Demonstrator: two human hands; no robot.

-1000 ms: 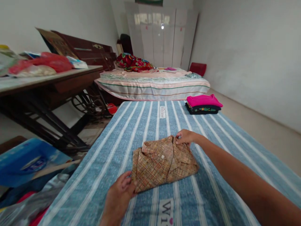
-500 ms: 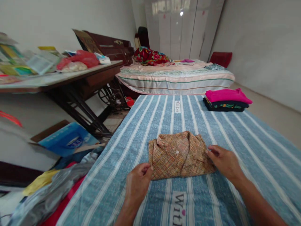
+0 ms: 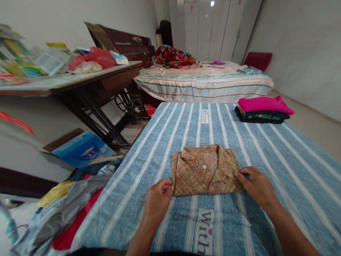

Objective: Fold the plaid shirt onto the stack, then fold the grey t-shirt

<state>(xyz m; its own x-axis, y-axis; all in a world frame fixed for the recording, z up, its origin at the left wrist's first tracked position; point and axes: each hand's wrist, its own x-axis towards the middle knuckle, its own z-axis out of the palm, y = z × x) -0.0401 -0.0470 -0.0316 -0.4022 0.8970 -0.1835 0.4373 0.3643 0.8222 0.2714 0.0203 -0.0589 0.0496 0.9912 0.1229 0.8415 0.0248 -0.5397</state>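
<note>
A brown plaid shirt (image 3: 205, 170) lies folded into a rectangle, its collar at the far side and a white button near its middle. My left hand (image 3: 157, 199) pinches the shirt's left edge near the front corner. At the opposite side, my right hand (image 3: 257, 185) has thumb and fingers closed on the right edge. Under the shirt spreads a blue, white-striped bed sheet (image 3: 138, 156) with printed lettering.
A stack of folded clothes (image 3: 265, 110), bright pink on top, sits at the far right of the bed. Beyond stands another bed (image 3: 202, 85) with a red floral bundle (image 3: 174, 57). At left are a cluttered sewing table (image 3: 87, 80), a blue box (image 3: 85, 149) and heaped clothes (image 3: 71, 202).
The view has shifted slightly, so the scene sits a little further right. Both hands remain at the shirt's side edges, and the right hand has moved slightly lower along its edge.
</note>
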